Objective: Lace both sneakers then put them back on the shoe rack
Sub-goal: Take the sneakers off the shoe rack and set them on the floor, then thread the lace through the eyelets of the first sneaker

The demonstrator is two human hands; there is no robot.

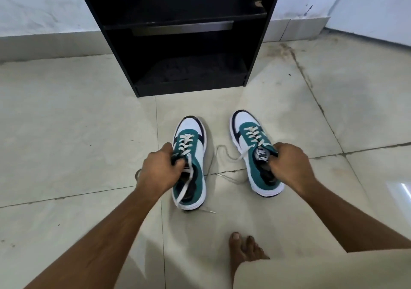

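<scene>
Two teal, white and navy low-top sneakers sit toes-forward on the pale glossy tiled floor (89, 133), just in front of a black open-fronted wooden shoe rack (178, 44) that stands against a white wall. The left hand (159, 166) is closed around the tongue and collar of the left sneaker (195, 173), its fingers curled into the shoe's opening, with the thumb on the outer side. The right hand (289, 166) grips the right sneaker (246, 142) in the same way, fingers tucked into the opening beside the labelled tongue. Both shoes carry cream flat laces threaded across their eyelets; the ends are untied. One loose lace end of the left sneaker (184, 186) drapes back over the shoe's opening and down past its heel onto the floor. The right sneaker's loose lace (224, 155) loops out to the side and trails over the tiles between the two shoes. The rack's lower shelves are bare where they show. A bare foot (244, 253) rests on the floor near the bottom edge, beside a beige garment (322, 271).
</scene>
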